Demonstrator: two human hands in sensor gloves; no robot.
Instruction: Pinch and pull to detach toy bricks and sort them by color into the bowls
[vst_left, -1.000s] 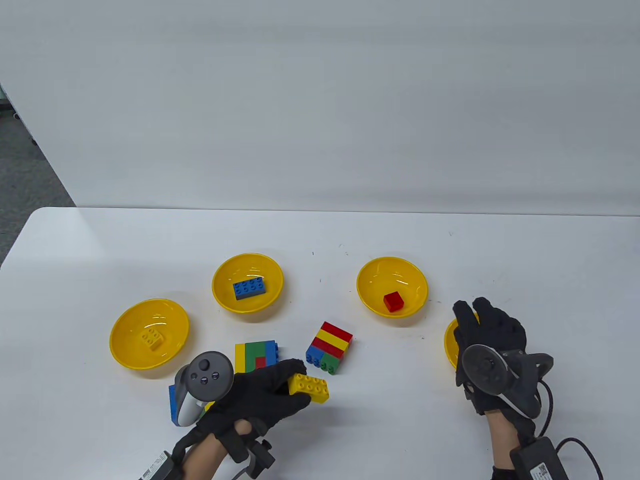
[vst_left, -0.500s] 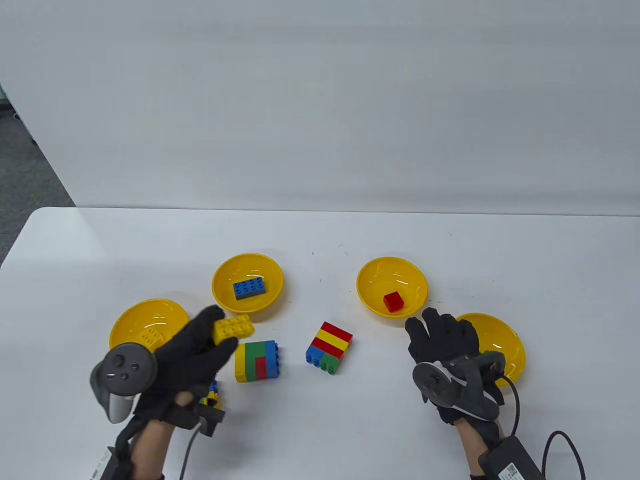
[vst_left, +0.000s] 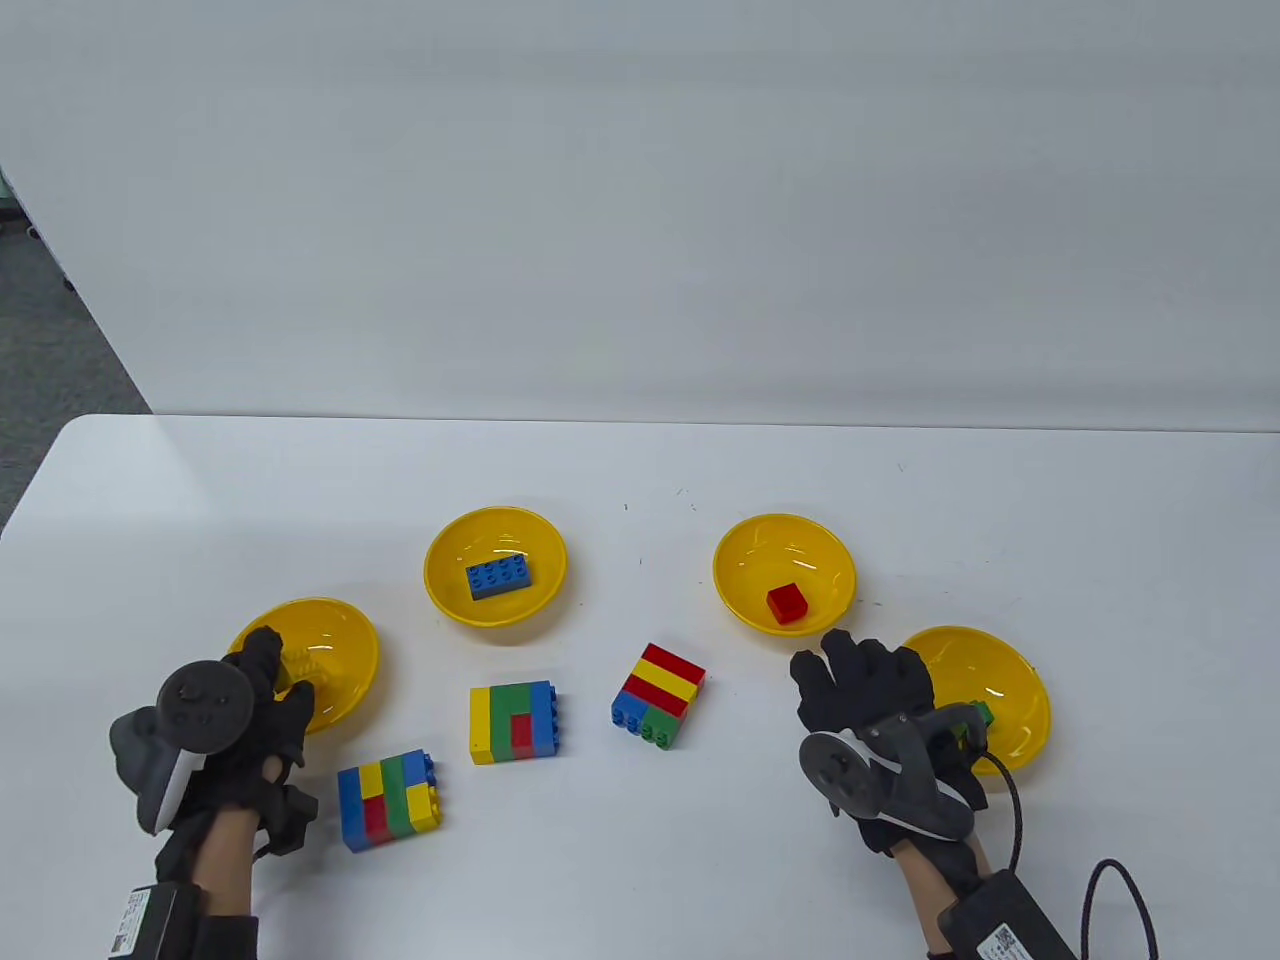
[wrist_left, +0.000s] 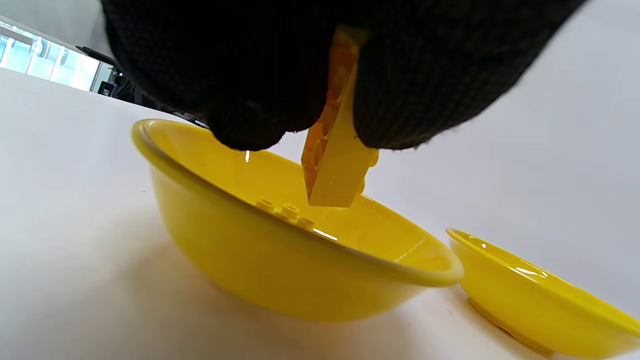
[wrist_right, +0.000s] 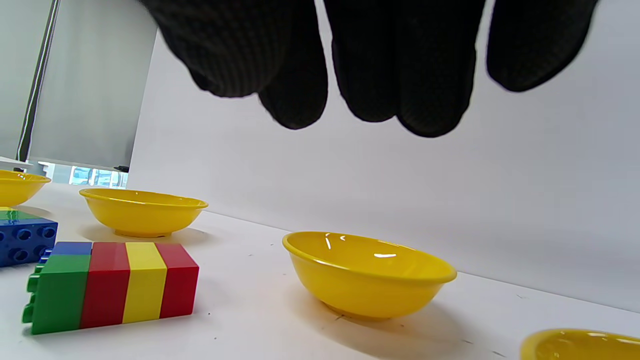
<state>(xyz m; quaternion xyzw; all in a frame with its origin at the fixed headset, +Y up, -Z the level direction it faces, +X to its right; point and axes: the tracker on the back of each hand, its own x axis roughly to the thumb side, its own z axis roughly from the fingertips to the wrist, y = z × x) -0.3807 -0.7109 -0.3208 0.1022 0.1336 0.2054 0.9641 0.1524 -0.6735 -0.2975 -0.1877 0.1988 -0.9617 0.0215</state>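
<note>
My left hand (vst_left: 278, 678) hovers over the leftmost yellow bowl (vst_left: 345, 622). In the left wrist view its fingers pinch a yellow brick (wrist_left: 336, 165) on edge just above that bowl (wrist_left: 165, 165), where a small yellow brick (wrist_left: 282, 211) lies. My right hand (vst_left: 860, 672) hangs open with spread fingers, holding nothing, left of the rightmost bowl (vst_left: 1030, 680), which holds a green brick (vst_left: 982, 713). Three multicoloured brick clusters lie on the table: front left (vst_left: 388, 800), middle (vst_left: 513, 722) and right of middle (vst_left: 658, 695).
A bowl (vst_left: 440, 560) at the back left holds a blue brick (vst_left: 497, 577). Another bowl (vst_left: 835, 560) holds a red brick (vst_left: 786, 603). The white table's far edge meets a pale wall. Cables trail from both wrists at the front edge.
My left hand carried the yellow brick from the table's middle leftwards to above the leftmost bowl, uncovering the front left cluster. My right hand drew left off the rightmost bowl.
</note>
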